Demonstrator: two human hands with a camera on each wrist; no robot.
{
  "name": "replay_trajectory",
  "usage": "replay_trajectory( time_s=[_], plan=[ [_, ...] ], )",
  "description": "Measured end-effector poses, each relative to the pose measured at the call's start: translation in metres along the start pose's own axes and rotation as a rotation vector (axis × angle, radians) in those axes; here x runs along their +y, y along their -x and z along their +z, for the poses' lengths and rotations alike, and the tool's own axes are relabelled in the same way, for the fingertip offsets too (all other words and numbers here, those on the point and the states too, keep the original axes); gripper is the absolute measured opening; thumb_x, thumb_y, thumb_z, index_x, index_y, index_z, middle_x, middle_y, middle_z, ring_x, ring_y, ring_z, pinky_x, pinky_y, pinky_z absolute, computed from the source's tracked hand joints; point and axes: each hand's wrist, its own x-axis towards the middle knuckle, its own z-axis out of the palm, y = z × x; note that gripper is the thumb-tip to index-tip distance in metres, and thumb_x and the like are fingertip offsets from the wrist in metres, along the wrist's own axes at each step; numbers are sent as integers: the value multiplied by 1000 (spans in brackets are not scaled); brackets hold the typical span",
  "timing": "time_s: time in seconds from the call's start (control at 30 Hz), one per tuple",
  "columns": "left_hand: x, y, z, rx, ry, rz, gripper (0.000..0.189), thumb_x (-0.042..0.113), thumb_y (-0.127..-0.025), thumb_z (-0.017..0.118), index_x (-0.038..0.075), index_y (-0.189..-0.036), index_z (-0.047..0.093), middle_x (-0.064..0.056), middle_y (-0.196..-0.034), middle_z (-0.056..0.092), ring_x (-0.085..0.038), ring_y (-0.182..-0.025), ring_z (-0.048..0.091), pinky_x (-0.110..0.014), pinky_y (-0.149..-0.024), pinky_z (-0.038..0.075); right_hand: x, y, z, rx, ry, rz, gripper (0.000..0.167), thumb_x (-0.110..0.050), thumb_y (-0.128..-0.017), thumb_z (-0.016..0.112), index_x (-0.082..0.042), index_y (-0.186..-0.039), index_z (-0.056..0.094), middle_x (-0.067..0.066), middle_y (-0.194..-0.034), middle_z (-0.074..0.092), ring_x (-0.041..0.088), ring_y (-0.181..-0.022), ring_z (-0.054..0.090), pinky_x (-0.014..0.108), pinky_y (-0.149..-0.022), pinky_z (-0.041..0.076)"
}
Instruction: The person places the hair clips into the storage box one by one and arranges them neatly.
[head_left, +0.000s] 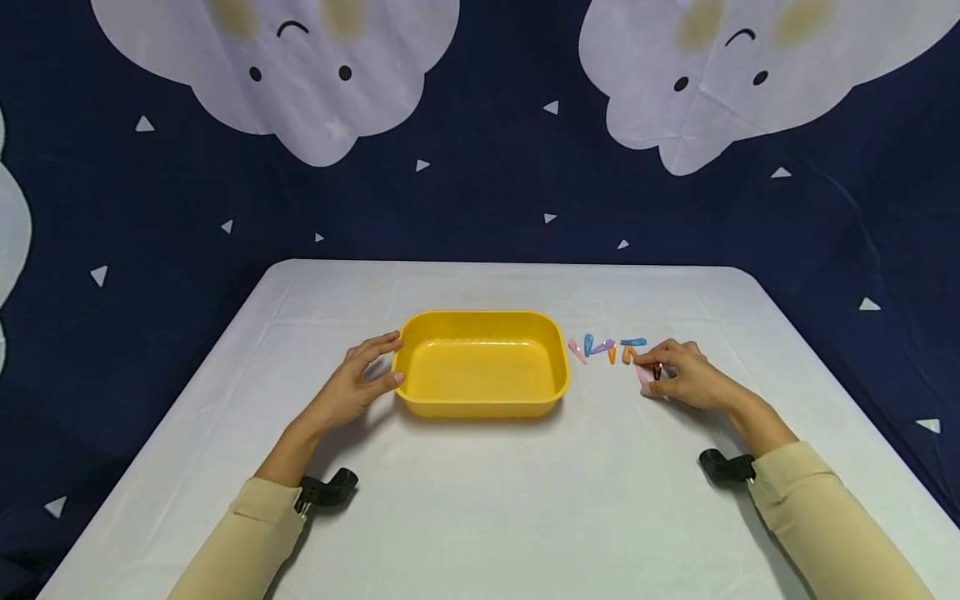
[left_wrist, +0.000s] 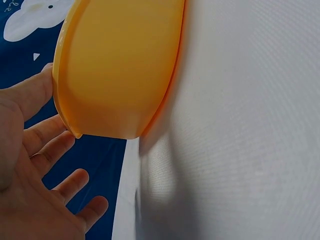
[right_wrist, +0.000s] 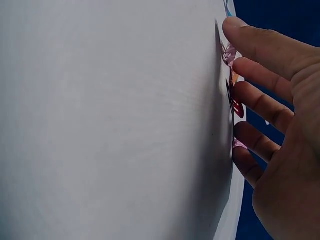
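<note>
A yellow plastic basin (head_left: 480,409) stands on the white table. At its left end, my left hand (head_left: 345,396) touches the rim with thumb and fingertips, its fingers spread and fairly straight. Several small snap hair clips lie in a loose group to the right of the basin, among them a purple clip (head_left: 602,347) and a blue clip (head_left: 633,342). My right hand (head_left: 693,377) is lowered over the right end of this group. Its fingers are spread around a dark red clip (right_wrist: 238,108) and a pink clip (head_left: 641,376), fingertips right at the tabletop.
A white cloth covers the table (head_left: 480,517). Behind it hangs a dark blue backdrop (head_left: 487,208) with clouds and small triangles. Each wrist wears a black camera mount, the left mount (head_left: 328,488) and the right mount (head_left: 724,467) hanging low over the table.
</note>
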Motion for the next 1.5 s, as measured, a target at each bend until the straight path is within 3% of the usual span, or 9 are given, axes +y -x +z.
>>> replay_trajectory(
  time_s=[0.8, 1.13, 1.5],
  plan=[
    [-1, 1, -1, -2, -8, 10, 54, 27, -90, 65, 8, -137, 48, -3, -153, 34, -31, -142, 20, -60, -111, 24, 5, 0, 0, 3, 6, -2, 56, -39, -74, 78, -12, -121, 64, 8, -113, 58, 25, -102, 38, 38, -82, 32],
    [0, 0, -2, -5, 0, 12, 51, 26, -91, 63, 9, -138, 48, -3, -153, 34, -30, -142, 21, -59, -113, 24, 7, 1, 3, 50, -2, -22, 52, -35, -74, 79, -10, -117, 66, 5, -102, 58, 22, -98, 38, 34, -79, 30],
    [-4, -3, -5, -12, -7, 28, 52, 25, -92, 61, 10, -140, 46, -3, -153, 34, -30, -142, 21, -58, -114, 22, -2, -1, -1, 75, -69, -46, 48, -28, -76, 79, -7, -117, 64, 9, -111, 60, 21, -98, 38, 31, -80, 32]
  ],
)
